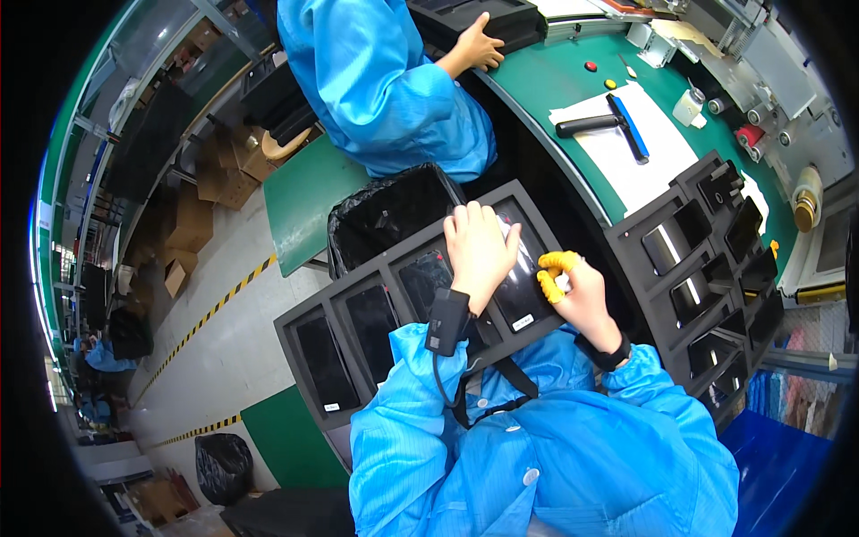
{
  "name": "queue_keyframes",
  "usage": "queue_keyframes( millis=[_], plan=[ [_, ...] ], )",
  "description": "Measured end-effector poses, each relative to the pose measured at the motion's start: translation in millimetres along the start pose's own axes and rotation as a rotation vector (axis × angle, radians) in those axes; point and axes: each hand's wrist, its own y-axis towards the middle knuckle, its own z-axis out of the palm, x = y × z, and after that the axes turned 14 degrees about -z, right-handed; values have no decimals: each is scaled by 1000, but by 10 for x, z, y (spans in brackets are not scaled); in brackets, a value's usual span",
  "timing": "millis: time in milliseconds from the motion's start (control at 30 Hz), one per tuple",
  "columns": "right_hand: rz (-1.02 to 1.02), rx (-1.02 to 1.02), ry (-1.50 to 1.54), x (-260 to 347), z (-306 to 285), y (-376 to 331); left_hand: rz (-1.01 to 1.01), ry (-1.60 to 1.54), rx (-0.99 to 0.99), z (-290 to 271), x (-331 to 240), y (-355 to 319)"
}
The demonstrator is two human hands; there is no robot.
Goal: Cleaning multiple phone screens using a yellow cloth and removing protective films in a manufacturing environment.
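Note:
A black foam tray [394, 259] lies slanted in front of my body, with dark glossy flat panels in its compartments. Some panels have a small white label at the near end. My left hand [480, 251] rests over the tray with its fingers stretched out, beside the rightmost panel [520, 291]. Yellow finger covers [553, 265] sit on fingers of my right hand [577, 291], which is bent in a pinch at that panel's right edge. A small white wad [563, 282] shows between those fingers. A black device is strapped to my left wrist, a black band to my right.
Another black foam tray [658, 228] with phone-like panels stands at right. A blue roller with a black handle [629, 130] lies on white paper on the green bench [537, 80]. Ahead, a co-worker's hand [479, 45] touches a black tray. A black-lined bin [358, 224] adjoins my tray.

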Motion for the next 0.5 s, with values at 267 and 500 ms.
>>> queue_keyframes(
  millis=[267,500],
  plan=[
    [0,4,57,61,24,136,98,-8,-100,-12,161,422],
    [-46,292,-105,254,-68,396,-109,117,88,-551,691,-205]
  ],
)
